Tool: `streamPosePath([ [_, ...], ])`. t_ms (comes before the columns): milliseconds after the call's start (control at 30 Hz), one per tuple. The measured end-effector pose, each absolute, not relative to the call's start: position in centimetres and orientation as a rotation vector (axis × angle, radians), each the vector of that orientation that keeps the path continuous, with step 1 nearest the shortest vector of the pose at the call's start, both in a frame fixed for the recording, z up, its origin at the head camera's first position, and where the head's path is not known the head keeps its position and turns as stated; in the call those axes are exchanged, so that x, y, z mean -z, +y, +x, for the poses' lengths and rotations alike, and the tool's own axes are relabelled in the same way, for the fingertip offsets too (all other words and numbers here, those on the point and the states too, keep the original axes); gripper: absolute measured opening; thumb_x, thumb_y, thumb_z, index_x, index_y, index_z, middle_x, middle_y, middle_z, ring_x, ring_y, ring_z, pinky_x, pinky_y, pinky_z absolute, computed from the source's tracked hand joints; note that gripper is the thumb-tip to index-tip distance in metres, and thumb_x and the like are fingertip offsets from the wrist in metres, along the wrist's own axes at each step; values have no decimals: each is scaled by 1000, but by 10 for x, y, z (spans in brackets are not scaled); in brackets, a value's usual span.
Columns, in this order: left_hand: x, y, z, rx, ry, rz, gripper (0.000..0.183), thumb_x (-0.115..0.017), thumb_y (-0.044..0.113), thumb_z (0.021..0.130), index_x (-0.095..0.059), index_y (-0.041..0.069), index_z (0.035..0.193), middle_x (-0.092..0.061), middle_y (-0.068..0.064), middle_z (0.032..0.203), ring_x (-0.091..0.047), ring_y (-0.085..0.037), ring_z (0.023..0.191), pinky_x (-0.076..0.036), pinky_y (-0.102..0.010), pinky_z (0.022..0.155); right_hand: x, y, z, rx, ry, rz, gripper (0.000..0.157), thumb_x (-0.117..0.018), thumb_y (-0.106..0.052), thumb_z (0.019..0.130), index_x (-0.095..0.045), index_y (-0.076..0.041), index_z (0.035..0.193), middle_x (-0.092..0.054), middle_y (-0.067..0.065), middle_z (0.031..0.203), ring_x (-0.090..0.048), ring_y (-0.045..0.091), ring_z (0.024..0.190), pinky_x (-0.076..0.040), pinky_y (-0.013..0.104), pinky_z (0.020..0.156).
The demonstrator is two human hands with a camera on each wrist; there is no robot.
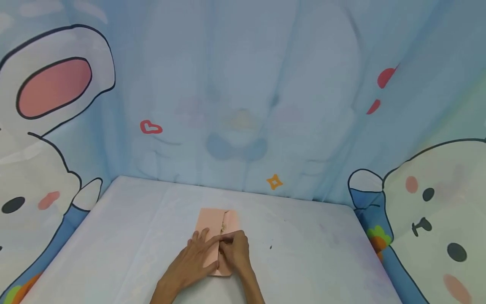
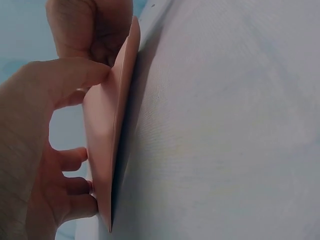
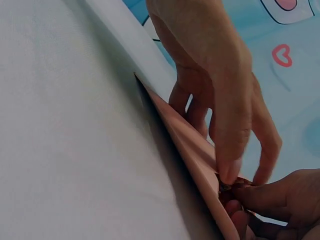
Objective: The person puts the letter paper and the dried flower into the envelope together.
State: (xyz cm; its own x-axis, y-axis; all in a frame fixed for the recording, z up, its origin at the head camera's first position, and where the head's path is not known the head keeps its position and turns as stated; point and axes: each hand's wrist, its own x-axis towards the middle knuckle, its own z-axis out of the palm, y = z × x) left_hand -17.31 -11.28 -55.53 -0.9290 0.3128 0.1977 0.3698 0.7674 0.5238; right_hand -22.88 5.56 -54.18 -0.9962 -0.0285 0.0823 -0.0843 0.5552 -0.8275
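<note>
A pink paper envelope (image 1: pixel 209 218) lies upright-lengthwise on the white-covered table, with a flap (image 1: pixel 233 220) along its right side. Small gold and dark detail shows at the flap's edge. My left hand (image 1: pixel 193 258) lies across the envelope's left part, fingers spread and thumb low near the seam. Beside it, my right hand (image 1: pixel 236 252) has its fingers curled at the flap's edge and pinches there. In the right wrist view the right hand's fingers (image 3: pixel 265 197) meet the left fingertips at the gap of the envelope (image 3: pixel 182 137); what lies inside is mostly hidden.
The white tablecloth (image 1: pixel 315 253) spreads around the envelope. A tiny dark speck (image 1: pixel 271 247) lies to the right of the hands. Behind the table hangs a light blue curtain (image 1: pixel 243 84) with cartoon animals printed on it.
</note>
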Motion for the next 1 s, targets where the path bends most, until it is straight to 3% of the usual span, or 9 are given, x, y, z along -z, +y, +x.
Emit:
streamPosePath([
  [133, 557, -119, -175, 834, -2865, -520, 61, -57, 54, 98, -37, 40, 154, -27, -16, 166, -27, -51, 150, -34, -64, 117, 539, 69, -231, -1332, -2702, 90, 7, -79, -6, 83, -80, -10, 89, -77, 3, 85, -68, 11, 78, -59, 27, 71],
  [233, 557, -123, -177, 827, -2861, -503, 62, -57, 56, 97, -39, 40, 153, -28, -18, 166, -29, -51, 149, -38, -65, 114, 536, 88, -232, -1201, -2660, 62, 15, -77, -15, 87, -79, -12, 101, -76, -1, 89, -67, 9, 80, -56, 24, 72],
  [333, 555, -127, -179, 784, -2842, -482, 63, -57, 57, 97, -35, 44, 155, -27, -18, 165, -30, -52, 148, -38, -69, 112, 533, 114, -232, -1049, -2614, 53, 31, -76, -26, 90, -74, -14, 119, -74, 1, 106, -67, 15, 96, -56, 32, 84],
  [433, 549, -137, -185, 649, -2762, -445, 64, -58, 53, 97, -33, 44, 155, -33, -20, 162, -37, -52, 144, -39, -73, 106, 529, 141, -231, -893, -2600, 85, 51, -73, -38, 92, -63, -17, 137, -61, 10, 138, -57, 29, 128, -49, 51, 103],
  [533, 540, -157, -191, 552, -2678, -347, 65, -61, 47, 98, -32, 42, 156, -35, -25, 159, -35, -57, 141, -30, -80, 105, 526, 163, -232, -738, -2636, 116, 70, -70, -50, 91, -47, -23, 151, -32, 24, 161, -30, 44, 150, -29, 65, 117],
  [633, 533, -184, -190, 506, -2660, -231, 69, -63, 47, 96, -31, 42, 157, -28, -30, 161, -19, -65, 144, -8, -88, 106, 525, 177, -233, -594, -2711, 89, 83, -67, -62, 88, -37, -26, 157, -14, 36, 163, -11, 59, 151, -14, 77, 117],
  [767, 530, -216, -184, 428, -2689, -149, 70, -63, 52, 93, -33, 43, 156, -24, -33, 162, -5, -72, 143, 16, -88, 102, 531, 185, -232, -458, -2827, -9, 91, -61, -72, 86, -33, -26, 159, -16, 43, 159, -12, 68, 145, -10, 84, 111],
  [867, 532, -228, -179, 453, -2753, -122, 70, -59, 55, 95, -30, 43, 157, -21, -33, 162, -4, -72, 143, 22, -87, 99, 536, 187, -231, -435, -2875, -42, 92, -58, -74, 85, -32, -26, 159, -18, 43, 158, -13, 68, 144, -10, 85, 110],
  [1000, 538, -235, -176, 500, -2817, -94, 68, -56, 56, 97, -28, 43, 158, -19, -33, 163, -4, -72, 142, 22, -89, 96, 543, 185, -230, -463, -2897, -37, 95, -61, -75, 83, -32, -26, 159, -18, 43, 157, -13, 67, 145, -9, 85, 111],
])
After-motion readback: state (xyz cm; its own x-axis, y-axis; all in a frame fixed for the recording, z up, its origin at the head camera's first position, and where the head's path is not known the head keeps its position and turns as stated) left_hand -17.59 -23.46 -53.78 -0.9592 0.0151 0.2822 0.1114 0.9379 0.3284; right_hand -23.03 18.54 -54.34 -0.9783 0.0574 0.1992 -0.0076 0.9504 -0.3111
